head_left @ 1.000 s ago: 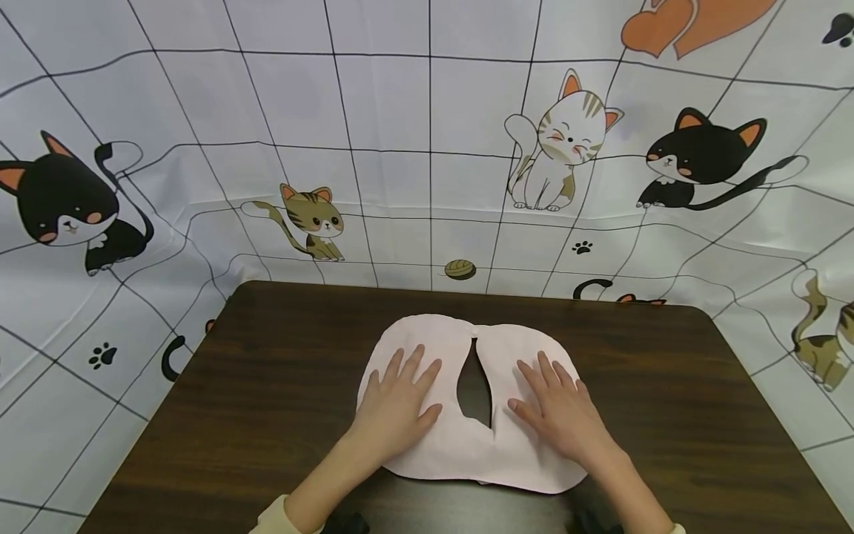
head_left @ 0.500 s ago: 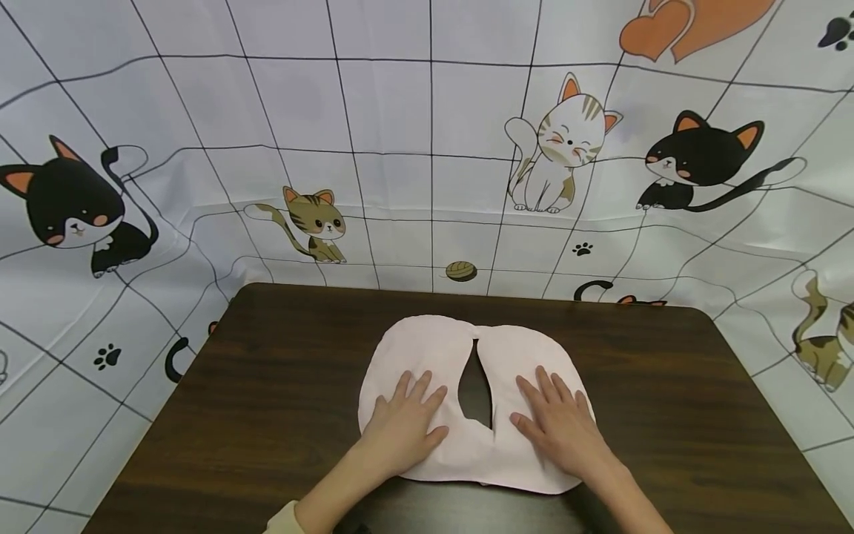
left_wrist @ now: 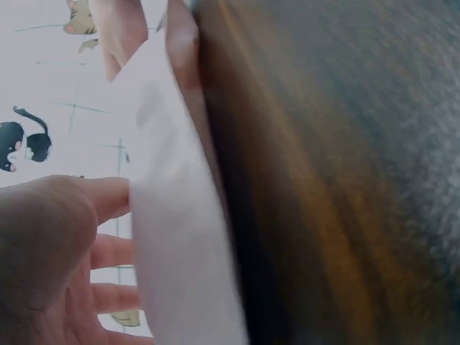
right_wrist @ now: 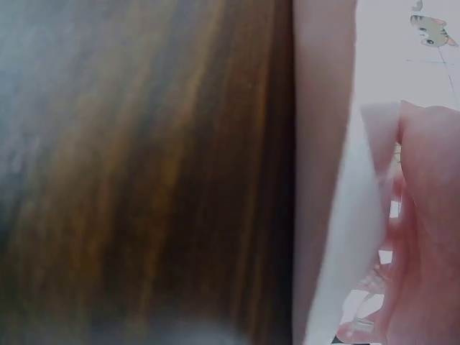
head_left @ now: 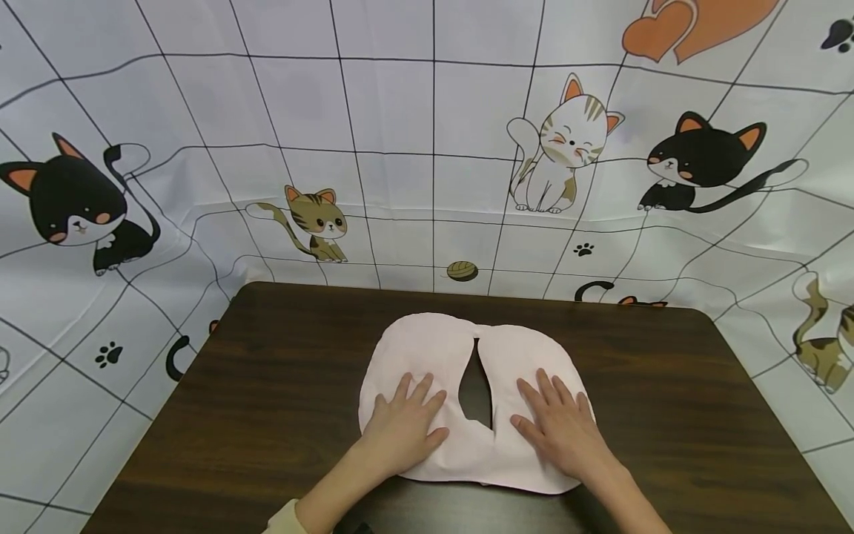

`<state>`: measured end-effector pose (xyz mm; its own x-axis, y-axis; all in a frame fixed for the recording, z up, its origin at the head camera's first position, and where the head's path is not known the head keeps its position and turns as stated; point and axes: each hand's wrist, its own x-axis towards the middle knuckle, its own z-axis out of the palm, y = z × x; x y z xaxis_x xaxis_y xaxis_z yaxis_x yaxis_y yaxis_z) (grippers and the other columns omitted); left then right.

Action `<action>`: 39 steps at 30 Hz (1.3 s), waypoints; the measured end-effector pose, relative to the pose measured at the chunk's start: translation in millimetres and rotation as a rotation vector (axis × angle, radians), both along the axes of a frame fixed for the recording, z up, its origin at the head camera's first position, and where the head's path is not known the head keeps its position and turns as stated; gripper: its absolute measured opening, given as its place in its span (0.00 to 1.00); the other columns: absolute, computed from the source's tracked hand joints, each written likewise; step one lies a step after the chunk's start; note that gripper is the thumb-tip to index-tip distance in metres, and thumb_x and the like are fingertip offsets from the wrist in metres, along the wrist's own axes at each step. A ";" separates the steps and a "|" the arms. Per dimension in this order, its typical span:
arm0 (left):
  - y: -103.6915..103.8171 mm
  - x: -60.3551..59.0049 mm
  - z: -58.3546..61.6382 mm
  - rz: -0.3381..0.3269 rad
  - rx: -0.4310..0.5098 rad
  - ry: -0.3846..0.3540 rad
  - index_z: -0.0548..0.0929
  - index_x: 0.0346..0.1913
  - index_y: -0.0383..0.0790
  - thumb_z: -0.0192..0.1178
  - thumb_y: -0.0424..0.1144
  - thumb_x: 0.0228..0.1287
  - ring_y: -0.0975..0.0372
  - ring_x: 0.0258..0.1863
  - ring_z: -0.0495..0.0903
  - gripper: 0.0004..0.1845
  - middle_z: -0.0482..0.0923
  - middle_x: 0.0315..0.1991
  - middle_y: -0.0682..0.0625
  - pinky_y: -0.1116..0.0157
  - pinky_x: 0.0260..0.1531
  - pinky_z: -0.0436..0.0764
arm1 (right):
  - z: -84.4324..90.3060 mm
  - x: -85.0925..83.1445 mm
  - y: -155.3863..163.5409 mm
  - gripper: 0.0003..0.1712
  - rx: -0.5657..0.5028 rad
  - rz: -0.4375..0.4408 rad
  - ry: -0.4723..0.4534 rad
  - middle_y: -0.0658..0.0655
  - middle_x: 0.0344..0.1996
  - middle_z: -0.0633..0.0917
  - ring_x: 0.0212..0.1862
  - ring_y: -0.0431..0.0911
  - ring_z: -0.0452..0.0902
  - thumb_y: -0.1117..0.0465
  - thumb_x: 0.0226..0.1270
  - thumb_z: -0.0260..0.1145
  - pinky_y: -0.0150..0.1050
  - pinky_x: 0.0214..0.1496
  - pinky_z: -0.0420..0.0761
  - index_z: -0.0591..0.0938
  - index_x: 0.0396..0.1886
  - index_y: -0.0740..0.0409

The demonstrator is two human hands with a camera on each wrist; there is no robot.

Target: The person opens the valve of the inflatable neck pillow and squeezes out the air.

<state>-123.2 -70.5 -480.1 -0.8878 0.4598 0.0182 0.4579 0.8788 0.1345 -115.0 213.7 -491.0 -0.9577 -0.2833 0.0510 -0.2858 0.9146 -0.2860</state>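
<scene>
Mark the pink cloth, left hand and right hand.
pink cloth (head_left: 427, 348), head view, bare far part of its left lobe
left hand (head_left: 400, 430), head view, back of the hand
right hand (head_left: 563, 430), head view, back of the hand

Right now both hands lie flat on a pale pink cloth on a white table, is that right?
Not quite: the table is dark brown wood, not white, as the head view shows. The left hand and right hand do lie flat on the pale pink cloth.

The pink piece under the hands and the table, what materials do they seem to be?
The pink piece looks like thin matte fabric, perhaps cotton or nonwoven: it lies flat and limp, without shine. The table looks like dark wood or wood-grain laminate, with visible streaked grain and a faint sheen; which one cannot be told.
</scene>
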 end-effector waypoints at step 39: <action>-17.3 31.6 5.7 -0.051 0.018 0.089 0.81 0.66 0.47 0.62 0.57 0.70 0.42 0.69 0.71 0.28 0.73 0.69 0.43 0.42 0.54 0.77 | -6.8 28.9 0.8 0.33 -0.048 -0.008 0.049 0.67 0.74 0.69 0.73 0.66 0.63 0.44 0.74 0.64 0.76 0.66 0.59 0.75 0.73 0.54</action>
<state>-91.6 -87.8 -474.5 -0.8579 0.5031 0.1044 0.5126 0.8520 0.1069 -86.1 214.5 -497.8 -0.9558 -0.2721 0.1111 -0.2936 0.9025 -0.3151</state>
